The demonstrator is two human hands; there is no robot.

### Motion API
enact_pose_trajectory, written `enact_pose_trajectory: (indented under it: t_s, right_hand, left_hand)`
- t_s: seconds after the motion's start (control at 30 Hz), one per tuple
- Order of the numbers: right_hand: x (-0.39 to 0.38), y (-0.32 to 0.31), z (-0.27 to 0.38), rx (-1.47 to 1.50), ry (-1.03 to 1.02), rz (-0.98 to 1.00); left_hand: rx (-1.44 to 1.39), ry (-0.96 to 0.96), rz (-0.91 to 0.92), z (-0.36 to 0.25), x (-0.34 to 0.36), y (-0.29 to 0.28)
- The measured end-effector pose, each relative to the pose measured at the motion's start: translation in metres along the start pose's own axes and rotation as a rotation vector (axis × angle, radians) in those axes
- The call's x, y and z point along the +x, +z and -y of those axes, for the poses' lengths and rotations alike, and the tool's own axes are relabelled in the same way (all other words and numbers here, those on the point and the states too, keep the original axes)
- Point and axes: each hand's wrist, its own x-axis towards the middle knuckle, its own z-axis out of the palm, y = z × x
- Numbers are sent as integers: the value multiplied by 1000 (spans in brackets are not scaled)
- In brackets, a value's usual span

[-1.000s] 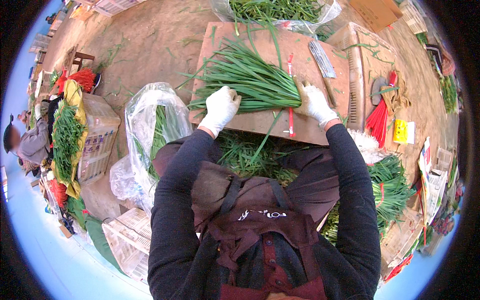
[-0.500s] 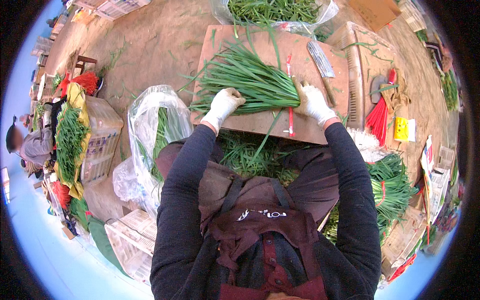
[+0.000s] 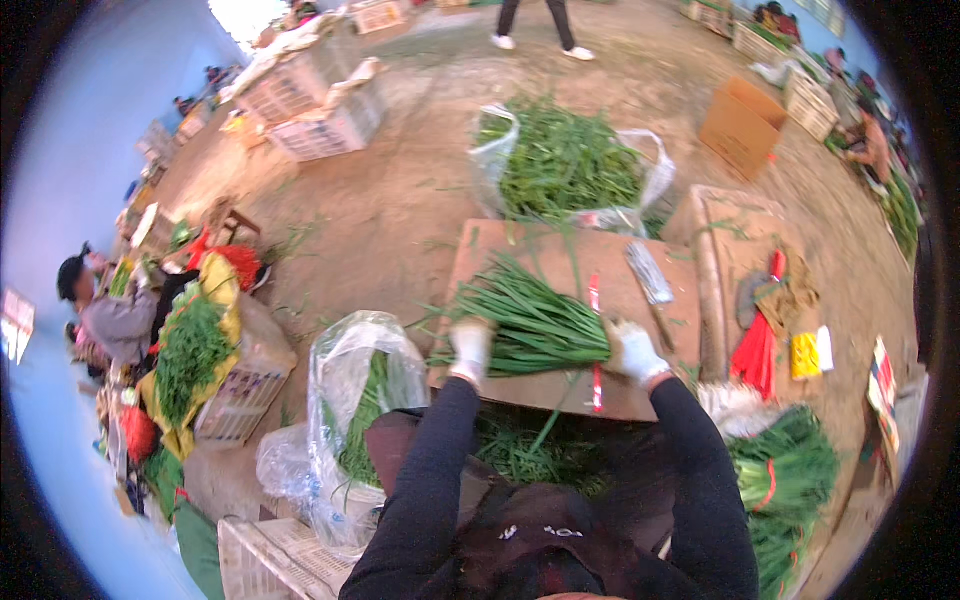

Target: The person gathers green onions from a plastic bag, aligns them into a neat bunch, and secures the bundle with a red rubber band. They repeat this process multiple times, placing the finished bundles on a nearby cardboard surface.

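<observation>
A loose bunch of garlic chives (image 3: 535, 320) lies across a brown board (image 3: 490, 240), its leaf tips fanning out leftward. At the leafy side is my left hand (image 3: 472, 345), in a white glove. It touches the leaves, but its fingers are smeared by motion. My right hand (image 3: 635, 352), also gloved, closes around the even stem ends at the right. A red tie strip (image 3: 597, 388) runs under the bunch near those ends. Farther right on the board rests a knife with a broad blade (image 3: 650, 272), handle toward me.
Beyond the board stands an open plastic bag of greens (image 3: 570, 165). To the right, a crate top holds red strips (image 3: 755, 358) and a yellow packet (image 3: 805, 355). Tied chives (image 3: 785, 470) lie lower right. A clear bag (image 3: 345, 350) stands left; a person (image 3: 118, 315) sits far left.
The view has tilted up, showing more floor and a walking person's legs. My left hand has shifted along the leaves and blurred; my right hand stays at the stem ends.
</observation>
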Motion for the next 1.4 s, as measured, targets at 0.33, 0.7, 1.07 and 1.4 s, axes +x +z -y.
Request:
enact_pose_trajectory:
  t_s: [0.33,0.7,1.07,1.4]
  right_hand:
    - [16,9,0,28,198,66]
    - [23,-20,-4,42,99,171]
    - [12,-3,-4,-129,76,195]
    - [-40,22,-42,833,697,-450]
  left_hand:
    - [-1248,41,-297,-6,-81,-114]
    - [-548,694,125,-132,-88,-44]
    - [-703,729,-177,-138,-17,-104]
    - [-428,682,245,-147,40,-72]
